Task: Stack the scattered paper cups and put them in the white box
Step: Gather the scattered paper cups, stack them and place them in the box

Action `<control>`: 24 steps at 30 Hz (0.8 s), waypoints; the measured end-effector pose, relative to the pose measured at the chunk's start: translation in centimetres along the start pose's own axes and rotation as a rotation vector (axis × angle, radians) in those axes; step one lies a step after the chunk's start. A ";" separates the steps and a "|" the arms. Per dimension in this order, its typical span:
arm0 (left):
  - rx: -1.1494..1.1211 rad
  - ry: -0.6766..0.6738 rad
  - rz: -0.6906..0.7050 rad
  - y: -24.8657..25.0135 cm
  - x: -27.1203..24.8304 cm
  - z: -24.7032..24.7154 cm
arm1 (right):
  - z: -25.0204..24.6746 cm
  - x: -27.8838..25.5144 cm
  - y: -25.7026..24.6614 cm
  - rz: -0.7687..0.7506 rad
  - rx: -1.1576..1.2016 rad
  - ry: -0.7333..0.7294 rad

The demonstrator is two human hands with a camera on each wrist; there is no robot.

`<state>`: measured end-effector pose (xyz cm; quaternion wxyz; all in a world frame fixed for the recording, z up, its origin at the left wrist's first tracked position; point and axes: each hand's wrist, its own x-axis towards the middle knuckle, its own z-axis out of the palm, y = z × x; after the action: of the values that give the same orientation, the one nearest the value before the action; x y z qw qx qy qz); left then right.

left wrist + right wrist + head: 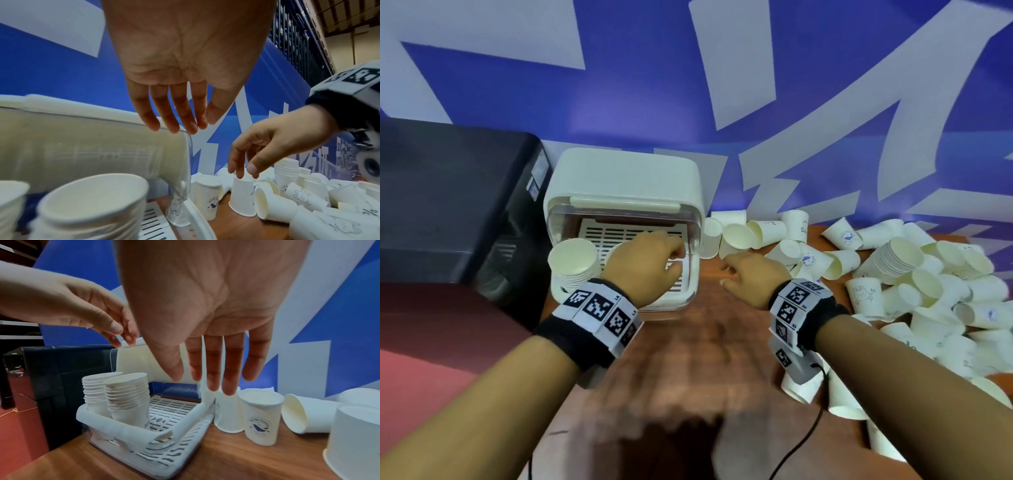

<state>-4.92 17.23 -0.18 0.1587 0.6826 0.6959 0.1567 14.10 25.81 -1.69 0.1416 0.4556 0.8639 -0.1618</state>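
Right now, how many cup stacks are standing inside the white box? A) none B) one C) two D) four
C: two stacks of paper cups stand side by side on the slotted tray at the left end of the white box; left hand and right hand hold nothing.

Little can be read. A white paper cup lying at the lower right of the left wrist view (368, 212) bears a printed "%" sign. The white wrist bands with black square code markers (599, 305) carry tiny characters, too small to make out. The round blue emblems and their lettering on the other cups are blurred beyond reading.
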 end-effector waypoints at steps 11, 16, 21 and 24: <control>0.023 -0.093 -0.129 9.1 6.7 4.9 | -2.1 0.6 12.3 -0.043 -0.028 0.014; 0.052 -0.125 -0.171 10.5 10.0 6.8 | -3.0 2.8 15.6 -0.024 -0.073 -0.002; 0.071 -0.195 -0.222 10.0 12.5 8.8 | -2.9 5.8 16.3 -0.044 -0.093 0.043; 0.074 -0.202 -0.233 9.3 13.6 10.1 | -2.1 7.7 16.1 -0.064 -0.100 0.064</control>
<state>7.61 31.01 -5.33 0.2195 0.6148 0.7563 0.0420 23.13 40.94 -5.23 0.1315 0.4252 0.8889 -0.1082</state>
